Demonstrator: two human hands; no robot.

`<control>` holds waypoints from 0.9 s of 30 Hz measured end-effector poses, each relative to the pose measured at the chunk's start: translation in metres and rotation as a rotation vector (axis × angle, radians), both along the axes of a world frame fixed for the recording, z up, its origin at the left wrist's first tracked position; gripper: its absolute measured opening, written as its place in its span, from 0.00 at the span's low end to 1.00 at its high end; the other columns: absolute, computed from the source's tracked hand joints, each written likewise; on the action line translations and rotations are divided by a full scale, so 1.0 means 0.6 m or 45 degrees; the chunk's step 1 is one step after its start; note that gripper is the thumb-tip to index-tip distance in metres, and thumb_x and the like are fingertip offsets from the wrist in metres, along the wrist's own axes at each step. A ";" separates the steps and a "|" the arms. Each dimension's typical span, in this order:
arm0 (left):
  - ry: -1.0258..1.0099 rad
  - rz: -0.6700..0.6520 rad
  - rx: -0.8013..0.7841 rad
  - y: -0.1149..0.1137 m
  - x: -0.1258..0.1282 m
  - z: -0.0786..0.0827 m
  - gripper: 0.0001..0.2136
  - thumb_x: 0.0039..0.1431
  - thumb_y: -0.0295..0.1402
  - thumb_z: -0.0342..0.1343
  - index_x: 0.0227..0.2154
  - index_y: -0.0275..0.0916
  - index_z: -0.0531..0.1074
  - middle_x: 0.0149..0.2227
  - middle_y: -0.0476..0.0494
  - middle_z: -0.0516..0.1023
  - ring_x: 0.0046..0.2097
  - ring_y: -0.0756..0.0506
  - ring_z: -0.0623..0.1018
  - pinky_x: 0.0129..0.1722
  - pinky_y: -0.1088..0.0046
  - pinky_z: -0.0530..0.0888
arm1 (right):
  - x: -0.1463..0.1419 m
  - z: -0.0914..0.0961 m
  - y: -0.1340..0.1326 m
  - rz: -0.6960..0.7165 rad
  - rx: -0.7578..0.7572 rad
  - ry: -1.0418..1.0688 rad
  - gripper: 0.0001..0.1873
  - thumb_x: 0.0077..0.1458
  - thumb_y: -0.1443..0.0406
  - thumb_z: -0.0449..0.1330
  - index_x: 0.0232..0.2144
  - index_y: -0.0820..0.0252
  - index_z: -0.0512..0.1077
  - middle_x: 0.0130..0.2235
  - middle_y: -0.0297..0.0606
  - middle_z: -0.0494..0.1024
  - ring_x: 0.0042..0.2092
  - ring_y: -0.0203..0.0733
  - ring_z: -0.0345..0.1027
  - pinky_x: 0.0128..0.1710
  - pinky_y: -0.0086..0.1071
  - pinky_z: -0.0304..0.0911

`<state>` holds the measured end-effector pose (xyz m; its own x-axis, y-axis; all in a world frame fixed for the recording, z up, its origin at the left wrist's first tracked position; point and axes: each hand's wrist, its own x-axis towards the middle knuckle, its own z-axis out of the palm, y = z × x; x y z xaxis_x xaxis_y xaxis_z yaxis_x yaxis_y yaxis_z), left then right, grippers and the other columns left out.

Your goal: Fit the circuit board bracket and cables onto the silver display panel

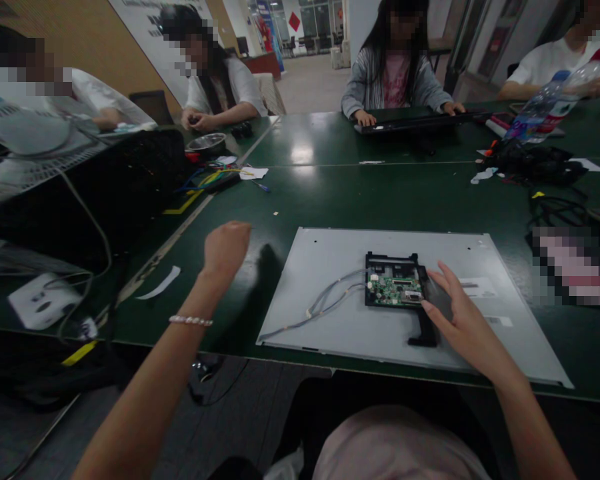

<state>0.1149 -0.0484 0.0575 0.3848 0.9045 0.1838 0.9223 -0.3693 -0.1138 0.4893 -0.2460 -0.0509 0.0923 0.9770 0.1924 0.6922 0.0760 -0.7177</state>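
Observation:
My left hand [227, 252], with a beaded bracelet [191, 321] on its wrist, is raised above the table, left of a flat grey-white display panel [325, 257]. Its fingers are curled, and what they hold, if anything, is hidden. On the panel lies a black plastic bracket [423, 333] carrying a green circuit board [393, 290]. Thin grey cables [333, 297] run from the board to the panel's lower left corner. Beside the bracket's right edge is my right hand [463, 327], fingers apart; thumb and fingertips are at the bracket, though contact is unclear.
The green table [310, 193] bears a paper strip [160, 283], a white box-like device [43, 300], loose coloured wires [215, 177], a black cable bundle [540, 160] and plastic bottles [540, 113]. A large fan-like appliance [25, 133] stands left. Several people sit across; one has hands on a dark panel [420, 121].

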 end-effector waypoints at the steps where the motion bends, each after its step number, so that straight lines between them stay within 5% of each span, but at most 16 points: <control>1: 0.007 0.006 0.012 0.003 0.020 -0.009 0.15 0.70 0.29 0.43 0.46 0.26 0.73 0.41 0.34 0.79 0.41 0.44 0.76 0.42 0.68 0.71 | 0.000 0.000 0.000 0.003 0.006 -0.009 0.40 0.64 0.52 0.53 0.70 0.52 0.39 0.66 0.47 0.62 0.66 0.53 0.57 0.64 0.56 0.53; 4: 0.013 -0.217 -0.023 -0.017 0.112 -0.035 0.13 0.68 0.31 0.47 0.48 0.35 0.74 0.38 0.38 0.80 0.37 0.45 0.77 0.37 0.72 0.69 | 0.000 0.000 0.000 0.006 0.025 -0.027 0.41 0.64 0.53 0.53 0.70 0.52 0.38 0.66 0.48 0.62 0.66 0.54 0.57 0.63 0.57 0.54; 7: 0.028 -0.531 -0.064 -0.052 0.213 -0.047 0.11 0.67 0.28 0.47 0.43 0.35 0.75 0.32 0.38 0.79 0.33 0.45 0.76 0.34 0.71 0.67 | 0.001 0.000 -0.003 0.007 0.037 -0.060 0.41 0.64 0.54 0.53 0.70 0.53 0.37 0.66 0.48 0.62 0.66 0.53 0.56 0.64 0.55 0.53; 11: 0.076 -0.715 -0.120 -0.072 0.297 -0.051 0.10 0.62 0.23 0.49 0.38 0.33 0.77 0.33 0.36 0.79 0.33 0.44 0.77 0.33 0.69 0.67 | 0.007 0.003 -0.008 0.003 0.049 -0.096 0.40 0.63 0.55 0.53 0.70 0.54 0.38 0.66 0.48 0.63 0.66 0.53 0.57 0.64 0.55 0.54; 27: 0.157 -0.785 -0.150 -0.074 0.340 -0.078 0.09 0.62 0.23 0.51 0.34 0.32 0.77 0.36 0.35 0.79 0.38 0.42 0.78 0.39 0.66 0.68 | 0.029 0.001 -0.014 0.033 0.080 -0.191 0.38 0.63 0.56 0.52 0.69 0.55 0.42 0.67 0.48 0.60 0.66 0.54 0.56 0.64 0.55 0.54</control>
